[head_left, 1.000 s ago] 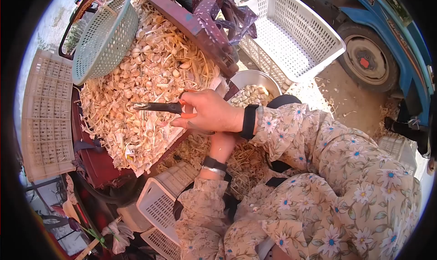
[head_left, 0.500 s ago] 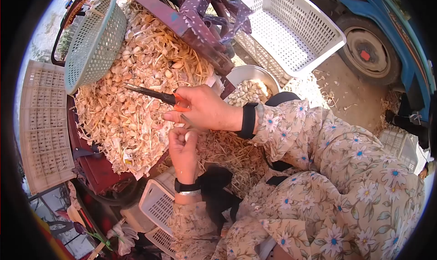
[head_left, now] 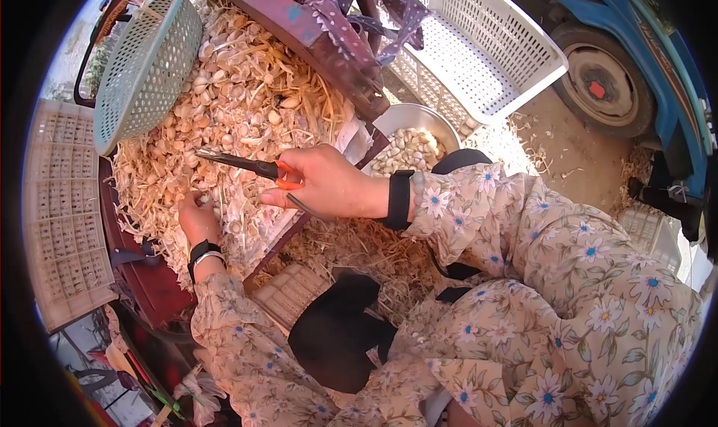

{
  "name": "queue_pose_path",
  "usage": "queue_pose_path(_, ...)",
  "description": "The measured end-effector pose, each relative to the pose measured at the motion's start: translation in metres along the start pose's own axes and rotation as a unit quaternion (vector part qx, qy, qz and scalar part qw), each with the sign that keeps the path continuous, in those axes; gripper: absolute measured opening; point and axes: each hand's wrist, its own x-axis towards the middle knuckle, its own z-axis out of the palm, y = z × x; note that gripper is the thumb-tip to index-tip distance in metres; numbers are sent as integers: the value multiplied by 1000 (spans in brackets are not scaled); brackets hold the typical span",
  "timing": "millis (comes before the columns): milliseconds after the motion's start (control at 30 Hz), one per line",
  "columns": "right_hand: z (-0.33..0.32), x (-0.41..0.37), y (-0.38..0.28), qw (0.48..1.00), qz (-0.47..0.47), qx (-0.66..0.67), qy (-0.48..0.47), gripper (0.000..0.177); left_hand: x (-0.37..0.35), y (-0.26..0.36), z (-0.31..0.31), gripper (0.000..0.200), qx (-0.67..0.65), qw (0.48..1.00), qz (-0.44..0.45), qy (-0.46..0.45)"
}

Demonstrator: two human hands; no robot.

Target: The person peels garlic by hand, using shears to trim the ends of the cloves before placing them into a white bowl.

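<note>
My right hand grips shears with orange and black handles, their blades pointing left over a heap of garlic mixed with dry skins and stalks. At the heap's lower left, my left hand reaches in with curled fingers. A small pale bit shows at its fingertips, but I cannot make out what it is. To the right of the heap, a metal bowl holds many garlic cloves.
A green perforated basket leans on the heap's left side. Beside it stands a pale plastic crate. A white crate sits behind the bowl, near a blue vehicle's wheel. Straw-like scraps lie below.
My left hand has moved left and up, from below the right hand to the garlic heap. My right hand, still on the shears, has shifted slightly left and down.
</note>
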Motion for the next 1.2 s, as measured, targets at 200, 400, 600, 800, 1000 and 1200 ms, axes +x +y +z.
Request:
queue_pose_path(200,3,-4,-5,1000,-4,21,8,45,-10,11,6,14,59,998,-3,22)
queue_pose_path(400,0,-5,-3,999,11,28,10,50,-41,19,-4,15,43,998,47,28)
queue_pose_path(600,-3,-4,-5,998,49,24,-17,47,-52,12,-4,16,-16,997,-8,71)
queue_pose_path(800,-2,-4,-4,998,48,31,-13,46,-44,-14,-26,31,-120,977,-171,49)
queue_pose_path(1000,0,-7,-9,998,48,46,-14,43,-21,-53,-16,32,-1,991,-130,21)
queue_pose_path(1200,-1,-5,-2,998,33,53,1,42,-13,-46,-22,26,26,971,-222,78)
